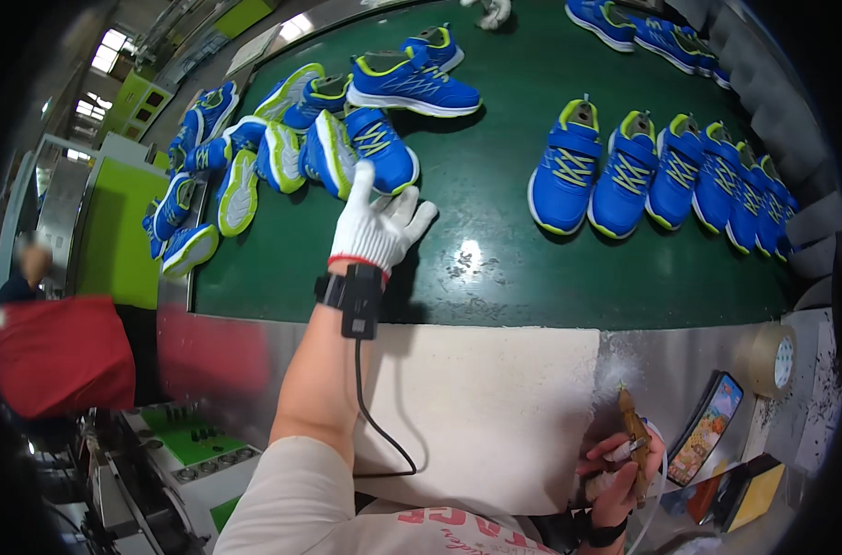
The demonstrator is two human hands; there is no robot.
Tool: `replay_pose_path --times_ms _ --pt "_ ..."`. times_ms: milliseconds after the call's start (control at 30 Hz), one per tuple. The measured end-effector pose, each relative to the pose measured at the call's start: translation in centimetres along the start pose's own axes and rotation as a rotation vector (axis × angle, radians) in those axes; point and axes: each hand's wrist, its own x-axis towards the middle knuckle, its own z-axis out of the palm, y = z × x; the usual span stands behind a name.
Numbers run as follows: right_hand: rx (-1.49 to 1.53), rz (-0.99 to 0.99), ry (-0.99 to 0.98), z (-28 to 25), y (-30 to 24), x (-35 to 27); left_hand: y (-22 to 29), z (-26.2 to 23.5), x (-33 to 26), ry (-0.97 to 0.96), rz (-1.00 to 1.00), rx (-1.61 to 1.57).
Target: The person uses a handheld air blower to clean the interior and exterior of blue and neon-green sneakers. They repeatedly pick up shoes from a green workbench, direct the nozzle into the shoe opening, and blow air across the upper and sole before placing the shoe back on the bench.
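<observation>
Spreading its gloved fingers, the left hand (377, 225) is at one blue shoe's (384, 155) toe, before a pile (282, 155) of over a dozen on the green counter (481, 199). The right hand (613, 490) wraps one brown tool (634, 429), near one phone (707, 429). At least seven shoes row (621, 180) rightward; bare green separates both groups.

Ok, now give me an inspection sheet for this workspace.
Surface: green table, scuffed; pale sheet before it.
Shoes: blue; jumbled at left, lined up at right, more at far right.
Clutter: phone, tape at right.
Hands: left hand, gloved, fingers spread at a shoe's toe; right hand grips brown tool.
Cables: black cable from left wrist device; pale tube near right hand.
Surroundings: green cabinet at left, person beyond.
</observation>
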Motion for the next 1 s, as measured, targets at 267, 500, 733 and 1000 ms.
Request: replay_pose_path --times_ms 267,500,733,1000 --pt "0.04 -0.062 -0.036 0.0 0.2 0.4 1.5 1.0 -0.8 -0.116 0.096 0.078" --pt "-0.141 -0.148 -0.183 0.4 -0.1 -1.4 3.8 -5.6 -15.2 -0.077 0.682 0.583" --pt "-0.206 -0.323 -0.263 1.4 -1.7 -5.9 -1.2 -5.8 -22.4 -0.599 0.571 0.928" --pt "0.301 -0.464 -0.706 4.4 -5.8 -7.4 -2.7 -0.7 -21.9 -1.218 0.305 0.87"
